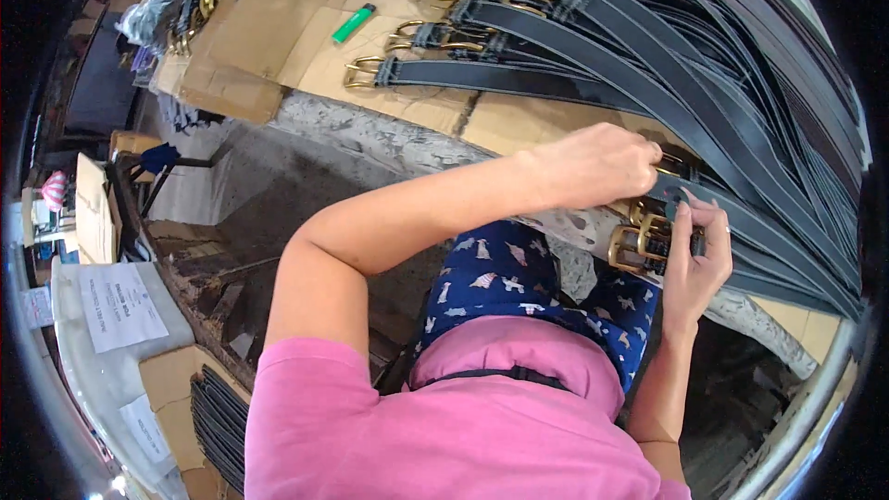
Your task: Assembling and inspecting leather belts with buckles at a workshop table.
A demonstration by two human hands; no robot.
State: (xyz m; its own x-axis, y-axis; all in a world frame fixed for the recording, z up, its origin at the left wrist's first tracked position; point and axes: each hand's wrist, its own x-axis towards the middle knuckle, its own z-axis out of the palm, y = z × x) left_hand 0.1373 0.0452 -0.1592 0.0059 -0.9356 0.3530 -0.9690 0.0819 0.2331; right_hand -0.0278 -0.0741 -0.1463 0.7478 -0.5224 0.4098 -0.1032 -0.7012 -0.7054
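Both my hands are close together at the near edge of a cardboard-covered table, over black leather belts with gold buckles. My left hand (604, 167) is closed, its fingers curled beside a belt strap; what they grip is hidden. Just to its right, my right hand (702, 255) pinches the dark strap of a black belt (690, 193) between thumb and fingers. Several gold buckles (632, 245) lie under and between the hands. Beyond them a large pile of black belts (648, 60) with pale edge stitching fans to the right.
One black belt (519, 80) lies along the pile's near left side. A green lighter (353, 24) rests on the cardboard (315, 46). At lower left stands a whitish container (88, 352) with paper sheets, beside a box of dark straps (218, 426).
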